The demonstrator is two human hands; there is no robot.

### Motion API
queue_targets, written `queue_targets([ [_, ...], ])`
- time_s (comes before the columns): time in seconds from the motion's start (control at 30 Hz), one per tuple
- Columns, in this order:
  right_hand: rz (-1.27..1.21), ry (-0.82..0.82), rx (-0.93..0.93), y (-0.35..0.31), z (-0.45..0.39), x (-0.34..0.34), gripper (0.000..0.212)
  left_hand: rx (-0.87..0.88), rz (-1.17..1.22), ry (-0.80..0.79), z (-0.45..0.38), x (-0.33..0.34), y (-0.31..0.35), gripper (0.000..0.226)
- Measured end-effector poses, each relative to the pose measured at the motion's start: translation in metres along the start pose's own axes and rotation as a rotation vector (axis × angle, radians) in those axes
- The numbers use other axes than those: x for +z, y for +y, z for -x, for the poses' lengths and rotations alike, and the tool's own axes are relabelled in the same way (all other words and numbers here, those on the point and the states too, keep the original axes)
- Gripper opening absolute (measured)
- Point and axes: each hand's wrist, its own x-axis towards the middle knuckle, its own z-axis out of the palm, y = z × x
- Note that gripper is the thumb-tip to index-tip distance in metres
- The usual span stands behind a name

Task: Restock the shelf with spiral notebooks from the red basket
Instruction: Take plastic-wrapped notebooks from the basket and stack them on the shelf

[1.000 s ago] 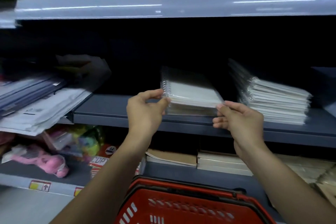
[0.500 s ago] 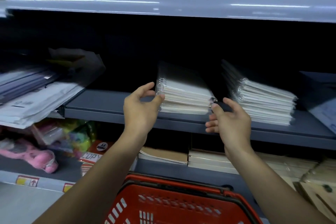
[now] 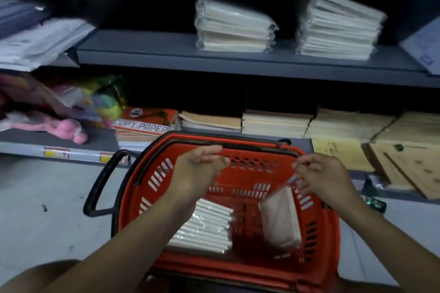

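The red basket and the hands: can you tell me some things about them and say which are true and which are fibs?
1. Both hands, left and right, hold nothing. True.
2. The red basket is empty. False: wrapped notebooks lie inside.
3. Two notebook stacks sit on the shelf above. True.
4. The basket stands on the shelf. False: it is on the floor.

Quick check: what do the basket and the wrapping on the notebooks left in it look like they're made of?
Red basket: looks like rigid moulded plastic, semi-gloss, with slotted walls; its black handle looks plastic too. Notebook stack inside: apparently clear plastic film, judging by glare and wrinkles over pale paper edges.
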Motion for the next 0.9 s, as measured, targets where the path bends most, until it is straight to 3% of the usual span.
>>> queue_targets([
  [0.17,0.353,-0.190,0.109,0.038,-0.009,0.005,0.026,-0.174,-0.005,-0.088,0.004,0.014,-0.024,0.029],
  [0.23,0.477,-0.222,0.112,0.049,-0.012,0.013,0.034,-0.199,-0.027,-0.143,0.004,0.023,-0.025,0.029],
  [0.33,0.602,-0.265,0.128,0.065,-0.016,0.030,0.028,-0.204,-0.077,-0.185,-0.001,0.033,-0.028,0.026],
  [0.53,0.772,-0.274,0.201,0.095,0.001,0.059,0.054,-0.233,-0.119,-0.247,-0.002,0.038,-0.036,0.024],
  [0.7,0.793,-0.151,0.214,0.101,0.013,0.071,0.025,-0.274,-0.140,-0.279,0.005,0.026,-0.040,0.023],
  [0.9,0.760,-0.192,0.145,0.053,0.009,0.061,0.015,-0.327,-0.120,-0.301,0.015,0.000,-0.044,0.020],
])
